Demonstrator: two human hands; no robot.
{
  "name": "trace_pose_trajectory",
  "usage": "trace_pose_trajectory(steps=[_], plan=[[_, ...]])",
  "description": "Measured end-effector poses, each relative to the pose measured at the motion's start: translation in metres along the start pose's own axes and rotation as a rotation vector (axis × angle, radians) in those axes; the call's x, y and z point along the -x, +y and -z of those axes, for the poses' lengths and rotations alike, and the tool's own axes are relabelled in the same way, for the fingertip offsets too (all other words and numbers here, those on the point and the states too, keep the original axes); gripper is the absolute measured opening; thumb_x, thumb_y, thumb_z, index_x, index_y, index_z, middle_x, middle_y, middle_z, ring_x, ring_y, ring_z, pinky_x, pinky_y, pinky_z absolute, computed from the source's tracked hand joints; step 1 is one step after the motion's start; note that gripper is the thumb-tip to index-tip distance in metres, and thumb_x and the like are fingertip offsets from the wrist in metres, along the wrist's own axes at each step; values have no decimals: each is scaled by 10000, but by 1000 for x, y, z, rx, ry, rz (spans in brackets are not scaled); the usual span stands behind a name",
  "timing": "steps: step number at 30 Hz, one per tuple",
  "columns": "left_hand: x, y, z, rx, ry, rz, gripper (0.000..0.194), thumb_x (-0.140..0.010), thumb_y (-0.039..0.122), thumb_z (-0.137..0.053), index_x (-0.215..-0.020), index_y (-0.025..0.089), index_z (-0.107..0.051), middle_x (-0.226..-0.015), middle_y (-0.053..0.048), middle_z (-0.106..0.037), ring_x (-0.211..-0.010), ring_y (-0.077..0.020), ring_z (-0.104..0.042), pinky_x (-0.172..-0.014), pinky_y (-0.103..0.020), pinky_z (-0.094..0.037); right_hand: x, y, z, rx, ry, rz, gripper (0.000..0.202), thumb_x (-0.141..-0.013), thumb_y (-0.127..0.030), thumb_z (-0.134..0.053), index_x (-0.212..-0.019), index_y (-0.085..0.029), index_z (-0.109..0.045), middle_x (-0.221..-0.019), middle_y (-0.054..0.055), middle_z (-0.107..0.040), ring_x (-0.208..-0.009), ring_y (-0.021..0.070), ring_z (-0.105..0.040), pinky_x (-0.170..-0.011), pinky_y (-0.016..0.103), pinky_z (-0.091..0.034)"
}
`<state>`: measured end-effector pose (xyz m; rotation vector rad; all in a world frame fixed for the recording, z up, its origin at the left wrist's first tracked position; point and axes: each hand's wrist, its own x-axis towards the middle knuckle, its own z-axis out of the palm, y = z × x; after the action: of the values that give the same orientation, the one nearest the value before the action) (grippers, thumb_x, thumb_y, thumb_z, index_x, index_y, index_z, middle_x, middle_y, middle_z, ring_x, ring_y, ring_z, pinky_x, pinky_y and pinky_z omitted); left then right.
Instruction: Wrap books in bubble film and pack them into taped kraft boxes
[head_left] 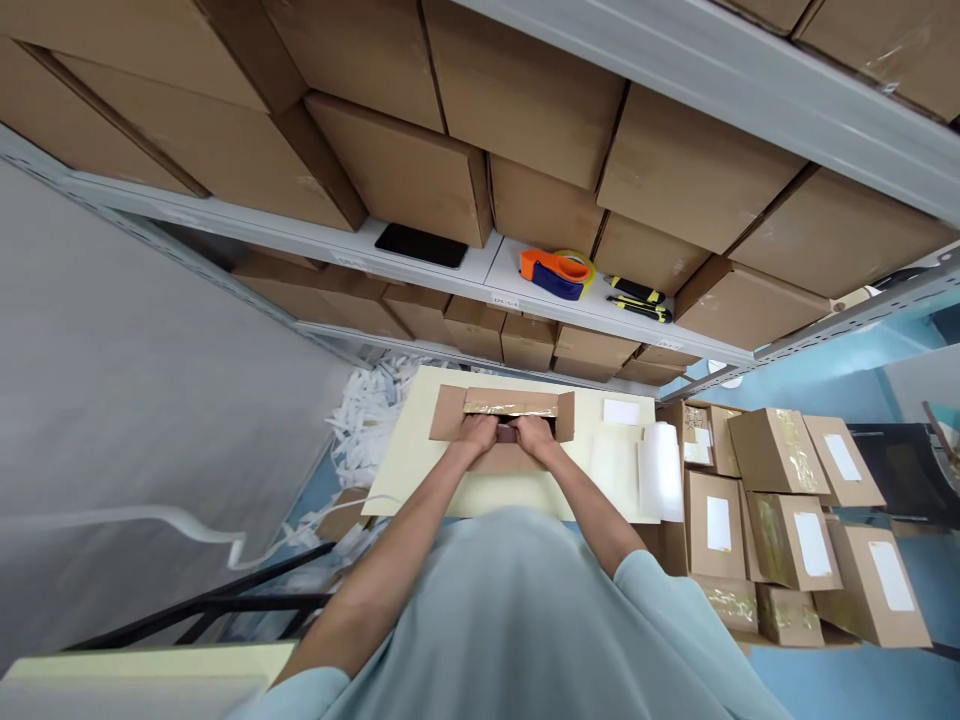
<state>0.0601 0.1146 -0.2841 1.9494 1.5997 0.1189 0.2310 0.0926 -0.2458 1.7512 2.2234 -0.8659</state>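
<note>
Cardboard box [504, 461]: head view; open on the cream table [405, 445], end flaps spread toward 9 and 3 o'clock, near flap toward 6. Likely light, stiff in the walls but bendy at the flaps; best gripped by both side walls.
Dark brown item [507, 433]: between the hands at the box opening; probably firm and rather smooth, so both ends look the surest hold. Its weight is hard to judge.
Left hand [478, 431]: at the item's 9 o'clock, knuckles up, fingers dipping into the opening; whether they are closed on it, I cannot tell.
Right hand [533, 435]: at 3 o'clock, mirroring that pose, grip likewise hidden.
Forearms: reaching up from 7 and 5 o'clock, wrists close together.
</note>
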Motion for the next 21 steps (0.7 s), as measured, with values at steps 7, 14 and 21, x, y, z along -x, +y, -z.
trace_pose_trajectory(steps=[7,14,21], plan=[[32,-19,14,-54,53,-155,566,-855,140,-660,-1413,172,-747,-1576,-221,-638,-1558,-421,-512,-1298,-552,-419,28,16,9,-22,246,-22,536,-1146,-230,-431,-1663,-173,-561,-1502,184,-699,-1358,307,-654,-1195,415,-487],[74,-44,22,-75,370,88,749,-912,396,-799,-1562,110,-564,-1803,-331,-249,-1672,-550,-262,-1287,-669,-367,33,58,51,17,414,-133,590,-1102,-236,-561,-1692,-230,-546,-1643,227,-525,-1497,377,-497,-1250,534,-432],[87,-38,10,73,321,-116,571,-1005,386,-688,-1531,177,-614,-1694,-230,-493,-1579,-406,-481,-1304,-527,-419,34,53,37,-275,492,-181,616,-1137,-352,-464,-1744,-245,-441,-1628,201,-524,-960,220,-770,-1028,399,-592]])
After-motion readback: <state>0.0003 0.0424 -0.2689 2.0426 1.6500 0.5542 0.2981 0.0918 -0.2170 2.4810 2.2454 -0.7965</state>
